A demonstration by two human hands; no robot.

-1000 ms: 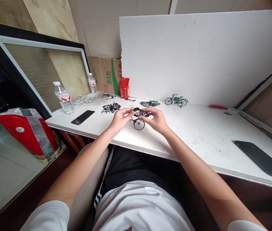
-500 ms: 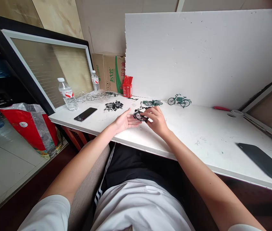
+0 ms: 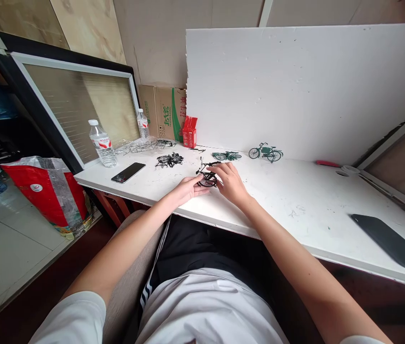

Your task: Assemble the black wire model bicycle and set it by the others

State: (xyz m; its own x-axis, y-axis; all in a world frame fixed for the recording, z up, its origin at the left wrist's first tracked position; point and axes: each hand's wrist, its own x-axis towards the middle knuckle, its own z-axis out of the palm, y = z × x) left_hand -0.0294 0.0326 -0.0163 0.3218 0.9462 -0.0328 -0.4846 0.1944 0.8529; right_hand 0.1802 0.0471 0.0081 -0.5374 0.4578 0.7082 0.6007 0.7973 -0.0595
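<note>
Apparently for steadiness, left hand (image 3: 187, 190) clamps its fingers low on the black model bicycle (image 3: 208, 178); right hand (image 3: 231, 182) clamps fingers higher, bracing it from opposite sides.

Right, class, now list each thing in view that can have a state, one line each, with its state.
Black model bicycle: upright, held by the left hand, touched by the right hand
Right green bicycle: standing
Left green bicycle: lying flat
Black model pieces: lying together
Front bottle: upright, capped
Rear bottle: upright, capped
Red box: upright, top flap raised
Phone: lying flat, screen dark
Dark slab: lying flat
Red bag: standing
</note>
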